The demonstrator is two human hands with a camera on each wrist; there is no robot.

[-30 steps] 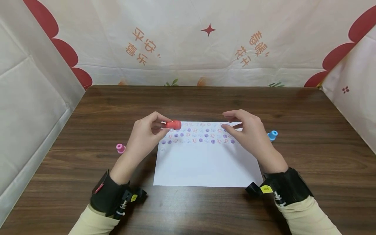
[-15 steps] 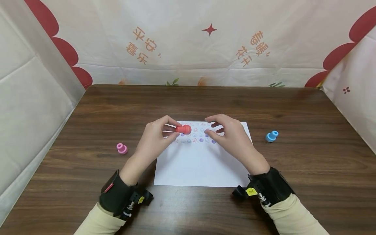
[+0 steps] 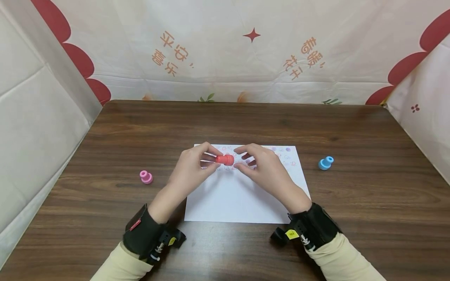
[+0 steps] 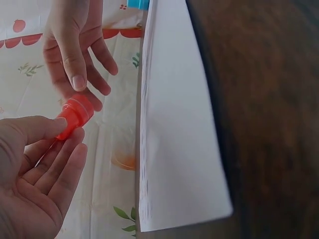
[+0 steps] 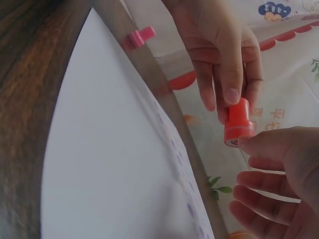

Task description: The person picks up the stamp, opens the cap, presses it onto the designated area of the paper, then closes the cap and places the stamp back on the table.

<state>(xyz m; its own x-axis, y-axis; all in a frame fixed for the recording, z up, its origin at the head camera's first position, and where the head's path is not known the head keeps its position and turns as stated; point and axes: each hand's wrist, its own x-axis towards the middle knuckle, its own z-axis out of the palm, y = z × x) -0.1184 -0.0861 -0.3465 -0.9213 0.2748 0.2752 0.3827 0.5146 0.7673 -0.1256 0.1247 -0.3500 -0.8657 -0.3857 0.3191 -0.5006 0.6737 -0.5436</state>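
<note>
My left hand [image 3: 192,167] pinches the narrow handle of a small red stamp [image 3: 225,159] between thumb and fingers, above the upper part of a white sheet of paper [image 3: 235,203]. The stamp lies sideways, its wider end pointing at my right hand [image 3: 266,168]. That hand is half curled, thumb and forefinger apart, with the fingertips right at the wide end. In the right wrist view, a dark patch shows on the end face of the red stamp [image 5: 238,124]. Rows of small purple, red and blue prints run along the paper's far edge, partly hidden by both hands.
A pink stamp [image 3: 145,177] stands on the brown wooden table [image 3: 225,249] left of the paper. To the right stands a blue stamp [image 3: 325,163]. Behind the table's far edge hangs a white patterned cloth [image 3: 218,47].
My left hand has carried the red stamp to the right. My right hand has moved left from the paper's right side, closing the gap to the stamp.
</note>
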